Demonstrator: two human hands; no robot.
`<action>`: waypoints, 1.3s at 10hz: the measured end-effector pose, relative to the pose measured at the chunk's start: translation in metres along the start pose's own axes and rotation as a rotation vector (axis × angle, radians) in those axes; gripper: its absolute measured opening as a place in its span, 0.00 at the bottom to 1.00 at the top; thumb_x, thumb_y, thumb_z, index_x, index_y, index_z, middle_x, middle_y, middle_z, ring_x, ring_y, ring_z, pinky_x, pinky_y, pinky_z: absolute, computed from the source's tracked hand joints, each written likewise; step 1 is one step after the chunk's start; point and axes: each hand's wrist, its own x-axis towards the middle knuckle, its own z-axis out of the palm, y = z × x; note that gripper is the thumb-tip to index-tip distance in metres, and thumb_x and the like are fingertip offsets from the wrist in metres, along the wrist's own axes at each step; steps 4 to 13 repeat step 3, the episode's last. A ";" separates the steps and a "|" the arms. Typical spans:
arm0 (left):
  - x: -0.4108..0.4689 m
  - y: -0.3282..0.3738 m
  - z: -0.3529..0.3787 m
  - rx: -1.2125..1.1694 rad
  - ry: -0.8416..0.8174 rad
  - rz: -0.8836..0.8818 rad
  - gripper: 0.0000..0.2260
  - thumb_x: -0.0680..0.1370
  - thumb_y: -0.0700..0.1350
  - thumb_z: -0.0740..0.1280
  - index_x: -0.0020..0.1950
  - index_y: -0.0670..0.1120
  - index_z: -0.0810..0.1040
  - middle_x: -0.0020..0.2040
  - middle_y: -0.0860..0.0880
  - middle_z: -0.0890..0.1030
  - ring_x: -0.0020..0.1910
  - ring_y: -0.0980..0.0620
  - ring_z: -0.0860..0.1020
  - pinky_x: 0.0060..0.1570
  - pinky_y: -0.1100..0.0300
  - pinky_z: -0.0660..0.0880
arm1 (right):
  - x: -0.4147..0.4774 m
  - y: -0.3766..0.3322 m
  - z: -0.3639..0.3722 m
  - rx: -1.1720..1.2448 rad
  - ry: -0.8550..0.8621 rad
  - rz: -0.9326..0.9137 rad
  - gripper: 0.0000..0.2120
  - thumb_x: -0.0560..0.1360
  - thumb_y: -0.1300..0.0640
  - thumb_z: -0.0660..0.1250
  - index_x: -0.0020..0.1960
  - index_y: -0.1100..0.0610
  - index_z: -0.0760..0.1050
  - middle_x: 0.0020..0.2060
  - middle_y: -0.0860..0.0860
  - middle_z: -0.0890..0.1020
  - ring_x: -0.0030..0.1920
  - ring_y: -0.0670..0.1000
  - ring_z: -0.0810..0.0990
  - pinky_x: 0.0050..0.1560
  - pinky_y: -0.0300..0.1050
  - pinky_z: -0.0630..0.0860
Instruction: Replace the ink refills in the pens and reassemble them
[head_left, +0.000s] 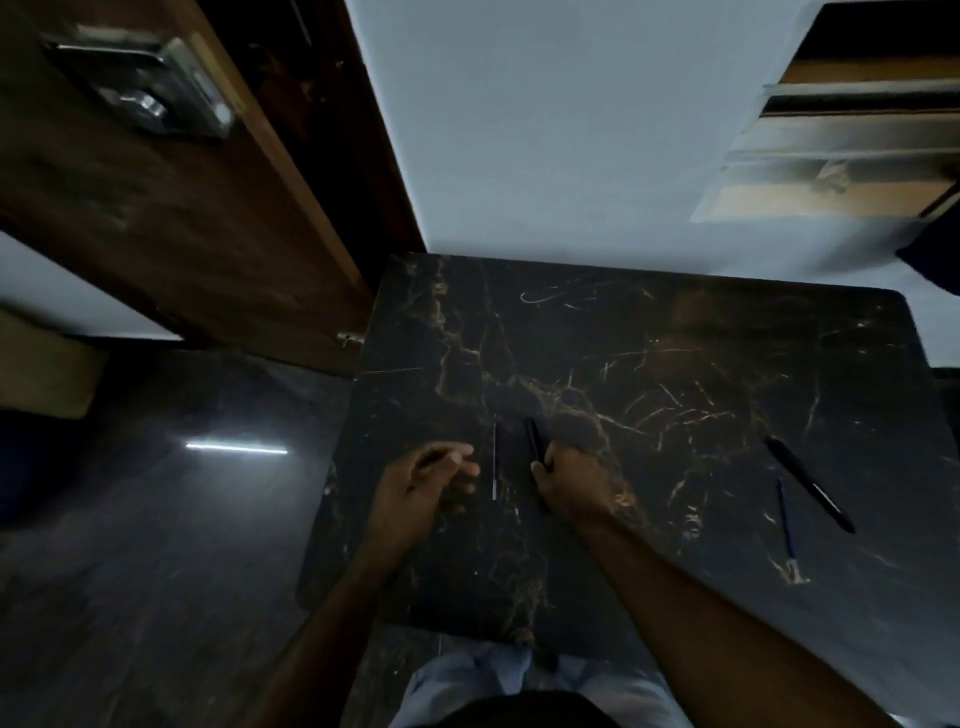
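My right hand (569, 480) is closed around the lower end of a black pen barrel (534, 439) that points away from me over the dark marble table (675, 364). A thin pale refill (494, 460) lies on the table between my hands. My left hand (423, 486) hovers just left of that refill, fingers loosely curled; I see nothing in it. At the right, a second black pen (808, 483) lies diagonally, with a blue refill (785, 522) beside it.
A wooden door (171, 208) with a metal lock stands open at the left, close to the table's far left corner. A pale wall (545, 130) runs behind the table. Dark glossy floor (156, 519) lies to the left. My knees (519, 680) are below the near edge.
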 end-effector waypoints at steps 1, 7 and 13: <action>-0.011 -0.007 0.009 0.006 -0.029 0.035 0.09 0.87 0.41 0.65 0.61 0.42 0.84 0.51 0.43 0.89 0.47 0.48 0.87 0.42 0.60 0.83 | 0.009 -0.005 -0.002 -0.030 -0.026 -0.027 0.13 0.80 0.45 0.66 0.54 0.54 0.78 0.51 0.55 0.85 0.52 0.57 0.83 0.47 0.47 0.74; -0.017 -0.008 0.033 0.051 -0.034 0.072 0.09 0.87 0.40 0.64 0.59 0.42 0.84 0.49 0.43 0.89 0.49 0.41 0.87 0.48 0.49 0.83 | 0.002 0.001 -0.012 0.072 -0.001 0.005 0.18 0.81 0.38 0.63 0.49 0.53 0.79 0.46 0.54 0.85 0.49 0.57 0.83 0.45 0.47 0.74; -0.017 -0.008 0.033 0.051 -0.034 0.072 0.09 0.87 0.40 0.64 0.59 0.42 0.84 0.49 0.43 0.89 0.49 0.41 0.87 0.48 0.49 0.83 | 0.002 0.001 -0.012 0.072 -0.001 0.005 0.18 0.81 0.38 0.63 0.49 0.53 0.79 0.46 0.54 0.85 0.49 0.57 0.83 0.45 0.47 0.74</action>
